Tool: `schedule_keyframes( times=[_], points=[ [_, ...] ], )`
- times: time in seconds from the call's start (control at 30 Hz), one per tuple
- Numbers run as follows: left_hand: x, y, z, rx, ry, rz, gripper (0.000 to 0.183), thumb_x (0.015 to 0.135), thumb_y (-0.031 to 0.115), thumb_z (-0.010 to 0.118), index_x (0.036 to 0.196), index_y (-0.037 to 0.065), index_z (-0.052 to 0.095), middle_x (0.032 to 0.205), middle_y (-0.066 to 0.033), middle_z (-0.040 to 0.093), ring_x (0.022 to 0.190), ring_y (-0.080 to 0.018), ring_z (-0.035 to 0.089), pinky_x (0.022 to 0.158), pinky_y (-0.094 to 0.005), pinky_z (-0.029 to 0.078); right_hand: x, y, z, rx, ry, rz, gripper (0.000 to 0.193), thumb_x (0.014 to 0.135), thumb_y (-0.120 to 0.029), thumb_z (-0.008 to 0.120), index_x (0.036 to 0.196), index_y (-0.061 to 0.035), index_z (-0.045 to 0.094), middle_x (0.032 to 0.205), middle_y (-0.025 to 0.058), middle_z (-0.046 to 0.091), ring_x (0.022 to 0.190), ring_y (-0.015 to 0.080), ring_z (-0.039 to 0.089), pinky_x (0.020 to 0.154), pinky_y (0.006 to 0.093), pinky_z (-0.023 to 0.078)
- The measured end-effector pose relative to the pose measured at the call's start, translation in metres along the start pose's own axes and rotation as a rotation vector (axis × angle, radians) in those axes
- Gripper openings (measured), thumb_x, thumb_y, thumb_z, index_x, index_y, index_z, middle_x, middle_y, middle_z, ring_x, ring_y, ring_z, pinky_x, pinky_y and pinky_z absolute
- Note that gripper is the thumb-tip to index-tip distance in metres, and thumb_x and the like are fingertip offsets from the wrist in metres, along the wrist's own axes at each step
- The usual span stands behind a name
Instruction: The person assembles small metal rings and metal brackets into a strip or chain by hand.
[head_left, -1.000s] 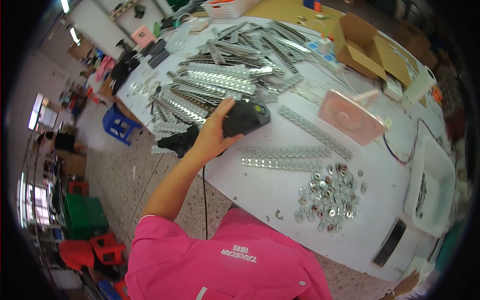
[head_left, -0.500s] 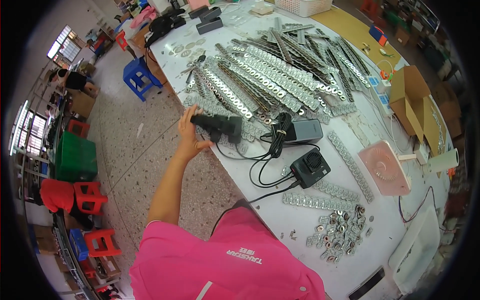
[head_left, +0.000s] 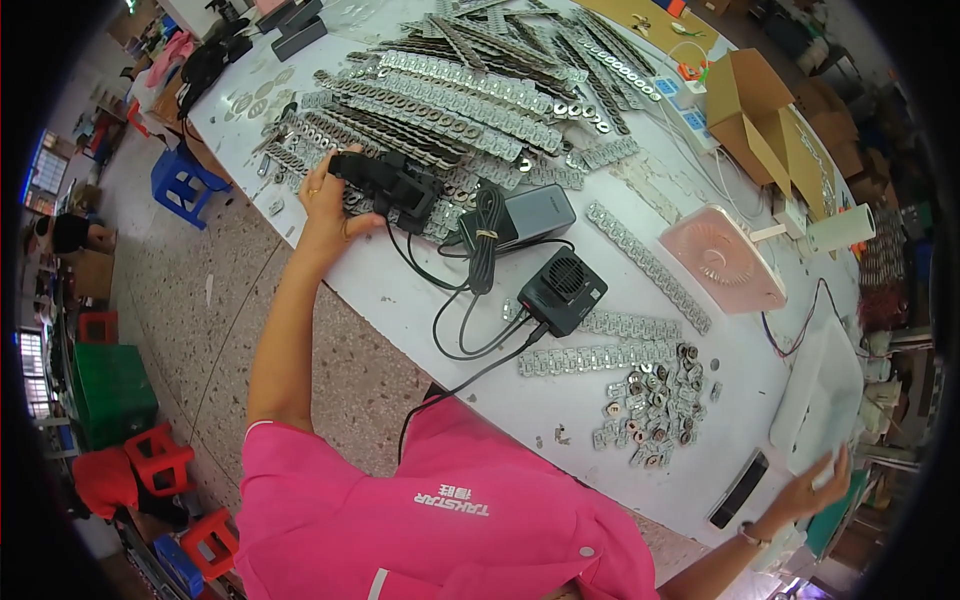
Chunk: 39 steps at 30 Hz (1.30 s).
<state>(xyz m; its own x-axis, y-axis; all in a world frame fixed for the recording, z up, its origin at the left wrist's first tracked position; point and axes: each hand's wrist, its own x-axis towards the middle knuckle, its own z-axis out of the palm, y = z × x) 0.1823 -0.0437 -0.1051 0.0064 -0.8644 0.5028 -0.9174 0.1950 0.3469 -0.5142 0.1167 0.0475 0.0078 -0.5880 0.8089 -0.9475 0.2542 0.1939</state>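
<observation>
My left hand (head_left: 328,210) is closed around one end of a black device (head_left: 400,190) with a cable, the thumb beneath it. The device sits at the near edge of a heap of metal strips (head_left: 470,110). My right hand (head_left: 808,490) is at the lower right, beside a white tray (head_left: 800,420) and a dark phone-like slab (head_left: 738,490); its fingers are apart and nothing shows in them. Cables run from the device toward a black box with a round grille (head_left: 562,285) and a grey power bank-like block (head_left: 540,215).
Loose stamped metal pieces (head_left: 655,405) lie in a pile near the table's front. A pink fan (head_left: 720,260), an open cardboard box (head_left: 750,115) and a power strip (head_left: 690,122) stand to the right. A blue stool (head_left: 185,185) is on the floor at left.
My view has shifted, so the table's contents sit farther left and higher. My right hand has come into view at the lower right. The left hand still holds the black device.
</observation>
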Motion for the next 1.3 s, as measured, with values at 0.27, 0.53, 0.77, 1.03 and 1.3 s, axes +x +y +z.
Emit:
schedule_keyframes(
  times=[0.27,0.53,0.77,1.03,1.3],
  points=[
    [-0.024,0.002,-0.015,0.003,0.016,-0.021,0.095,0.064,0.057,0.080,0.139,0.008,0.047,0.141,-0.0132,0.049,0.140,-0.0345,0.032,0.113,-0.0517,0.017,0.056,-0.264,0.024,1.009,-0.686,-0.479,0.041,0.075,-0.006,0.075,0.114,-0.0085,0.065,0.113,0.0158,0.057,0.099,0.0329,0.054,0.088,0.0408,0.047],
    [-0.046,0.034,-0.027,-0.051,0.162,-0.151,0.092,0.064,0.029,0.087,0.142,0.011,0.043,0.148,-0.0096,0.043,0.134,-0.0315,0.038,0.110,-0.0436,0.027,0.082,-0.359,0.059,1.164,-0.802,-0.653,0.052,0.078,-0.014,0.073,0.126,-0.0107,0.056,0.122,0.0160,0.050,0.109,0.0352,0.048,0.095,0.0427,0.044],
    [-0.024,0.013,-0.030,0.119,0.021,-0.374,0.104,0.054,0.039,0.091,0.144,0.022,0.043,0.155,-0.0099,0.030,0.139,-0.0361,0.030,0.112,-0.0512,0.021,0.091,-0.414,0.096,1.023,-0.941,-0.822,0.073,0.066,-0.017,0.079,0.132,-0.0129,0.049,0.117,0.0150,0.050,0.108,0.0357,0.046,0.093,0.0427,0.043],
    [0.003,-0.023,-0.021,-0.085,-0.078,-0.174,0.102,0.053,0.045,0.090,0.143,0.031,0.045,0.157,-0.0098,0.028,0.143,-0.0403,0.022,0.113,-0.0563,0.020,0.088,-0.416,0.096,1.159,-0.886,-0.861,0.061,0.056,-0.014,0.077,0.115,-0.0131,0.060,0.106,0.0104,0.053,0.102,0.0340,0.050,0.083,0.0439,0.046],
    [0.013,-0.018,0.004,-0.070,0.004,-0.235,0.086,0.063,0.044,0.086,0.140,0.027,0.050,0.157,-0.0101,0.028,0.145,-0.0387,0.020,0.114,-0.0565,0.016,0.081,-0.429,0.060,1.192,-0.926,-0.945,0.059,0.057,-0.014,0.077,0.114,-0.0156,0.060,0.105,0.0075,0.054,0.099,0.0310,0.051,0.077,0.0409,0.044]
  ],
)
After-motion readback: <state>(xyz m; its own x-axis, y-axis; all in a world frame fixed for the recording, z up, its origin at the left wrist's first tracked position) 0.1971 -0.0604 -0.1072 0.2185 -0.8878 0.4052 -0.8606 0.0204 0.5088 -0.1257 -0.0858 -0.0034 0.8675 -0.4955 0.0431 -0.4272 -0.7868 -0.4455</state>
